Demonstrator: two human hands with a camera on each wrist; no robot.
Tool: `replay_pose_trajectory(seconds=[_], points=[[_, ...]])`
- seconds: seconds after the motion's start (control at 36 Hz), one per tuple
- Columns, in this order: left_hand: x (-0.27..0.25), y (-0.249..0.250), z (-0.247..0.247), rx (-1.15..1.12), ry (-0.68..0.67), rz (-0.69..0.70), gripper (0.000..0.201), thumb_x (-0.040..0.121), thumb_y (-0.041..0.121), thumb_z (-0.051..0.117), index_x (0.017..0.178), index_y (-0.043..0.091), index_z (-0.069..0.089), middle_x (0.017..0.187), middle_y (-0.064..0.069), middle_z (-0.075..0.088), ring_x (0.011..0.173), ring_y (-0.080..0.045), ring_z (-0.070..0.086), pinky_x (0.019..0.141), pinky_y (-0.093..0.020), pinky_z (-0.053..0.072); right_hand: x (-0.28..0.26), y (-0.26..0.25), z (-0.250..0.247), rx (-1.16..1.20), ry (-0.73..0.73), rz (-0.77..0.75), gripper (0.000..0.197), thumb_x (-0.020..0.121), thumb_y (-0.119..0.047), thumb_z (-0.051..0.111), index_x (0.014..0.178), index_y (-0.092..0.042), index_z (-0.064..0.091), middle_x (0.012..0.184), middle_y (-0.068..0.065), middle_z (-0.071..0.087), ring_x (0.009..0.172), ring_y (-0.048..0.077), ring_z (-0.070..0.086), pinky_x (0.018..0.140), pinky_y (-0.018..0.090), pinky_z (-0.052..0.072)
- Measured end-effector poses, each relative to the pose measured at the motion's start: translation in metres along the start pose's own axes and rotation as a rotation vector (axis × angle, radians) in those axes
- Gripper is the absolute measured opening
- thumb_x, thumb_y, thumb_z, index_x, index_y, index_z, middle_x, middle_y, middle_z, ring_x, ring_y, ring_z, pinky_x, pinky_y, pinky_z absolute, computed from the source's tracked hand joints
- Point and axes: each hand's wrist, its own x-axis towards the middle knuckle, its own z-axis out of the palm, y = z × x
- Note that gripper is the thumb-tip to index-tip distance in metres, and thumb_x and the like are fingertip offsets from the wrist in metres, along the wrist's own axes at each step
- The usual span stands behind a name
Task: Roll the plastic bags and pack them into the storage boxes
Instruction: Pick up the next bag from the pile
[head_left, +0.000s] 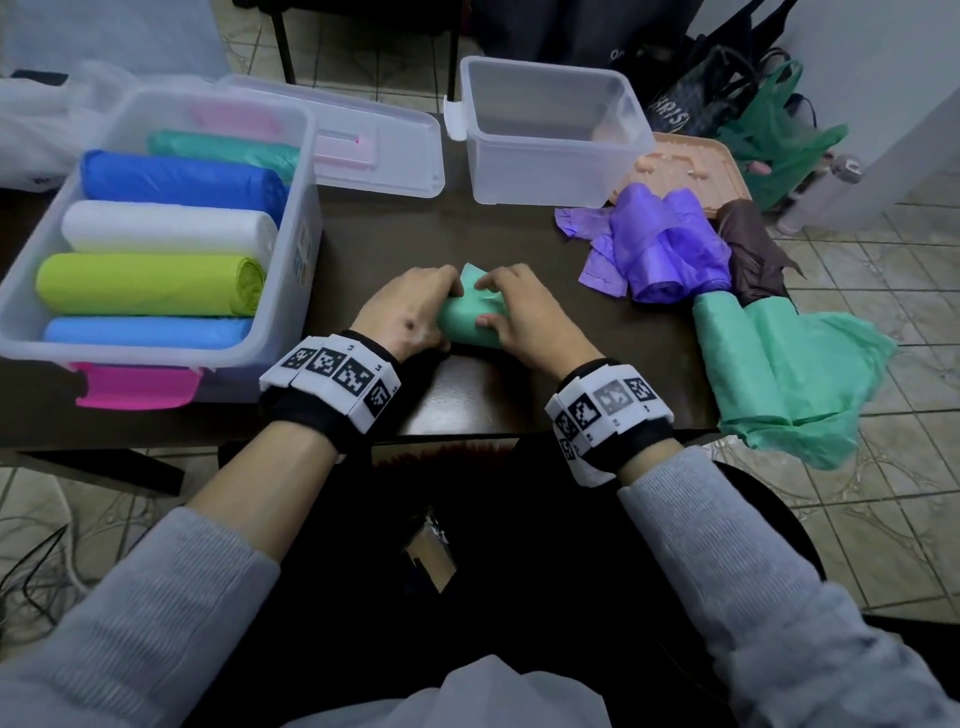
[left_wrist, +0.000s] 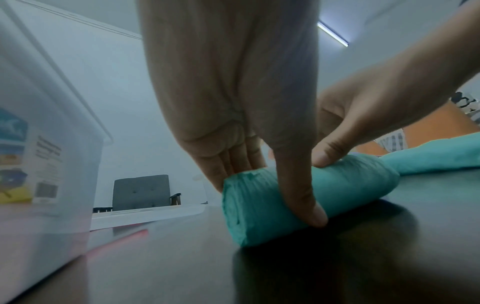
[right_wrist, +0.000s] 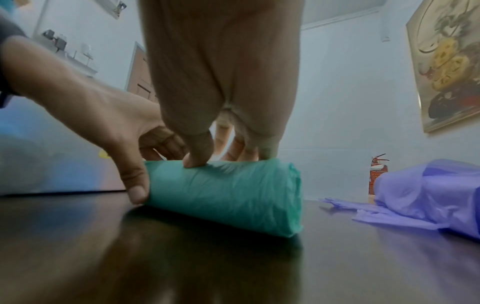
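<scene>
A green bag roll (head_left: 467, 319) lies on the dark table (head_left: 467, 395) in front of me. My left hand (head_left: 410, 306) grips its left end, thumb on the near side and fingers over the far side; the left wrist view shows that roll (left_wrist: 306, 197) under the thumb. My right hand (head_left: 519, 312) grips the right end, its thumb pressed into the top of the roll (right_wrist: 228, 197). A clear storage box (head_left: 291, 291) at the left holds several coloured rolls. An empty clear box (head_left: 550, 171) stands at the back.
A clear lid (head_left: 374, 150) lies behind the full box. Loose purple bags (head_left: 660, 249), a brown bag (head_left: 753, 249) and a green bag (head_left: 779, 374) lie at the right, the green one hanging over the table edge. A peach tray (head_left: 691, 166) is behind them.
</scene>
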Motion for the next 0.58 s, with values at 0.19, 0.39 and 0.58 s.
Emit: replay_pose_trajectory(seconds=[0.19, 0.39, 0.58], points=[[0.009, -0.004, -0.002, -0.033, -0.043, -0.019, 0.063, 0.068, 0.015, 0.081, 0.125, 0.014, 0.053, 0.124, -0.012, 0.055, 0.113, -0.03, 0.053, 0.092, -0.037, 0.045, -0.003, -0.004, 0.009, -0.007, 0.095, -0.009, 0.028, 0.091, -0.008, 0.053, 0.118, -0.007, 0.058, 0.119, 0.014, 0.052, 0.113, 0.028, 0.05, 0.096, 0.03, 0.034], [0.012, -0.005, -0.004, 0.02, -0.044, -0.007, 0.06, 0.078, 0.019, 0.074, 0.133, 0.019, 0.051, 0.128, -0.012, 0.037, 0.125, -0.027, 0.029, 0.104, -0.042, 0.035, -0.01, 0.0, 0.011, -0.119, 0.001, -0.005, 0.066, 0.074, -0.024, 0.077, 0.132, -0.013, 0.045, 0.13, 0.011, 0.043, 0.12, 0.029, 0.043, 0.104, 0.032, 0.027], [0.005, -0.013, -0.008, -0.141, -0.001, -0.008, 0.049, 0.066, 0.018, 0.081, 0.11, 0.02, 0.057, 0.115, -0.007, 0.059, 0.106, -0.024, 0.054, 0.09, -0.038, 0.046, -0.007, -0.004, 0.002, -0.078, -0.099, 0.082, 0.054, 0.084, -0.021, 0.067, 0.133, -0.013, 0.045, 0.132, 0.012, 0.044, 0.124, 0.027, 0.044, 0.106, 0.038, 0.031]])
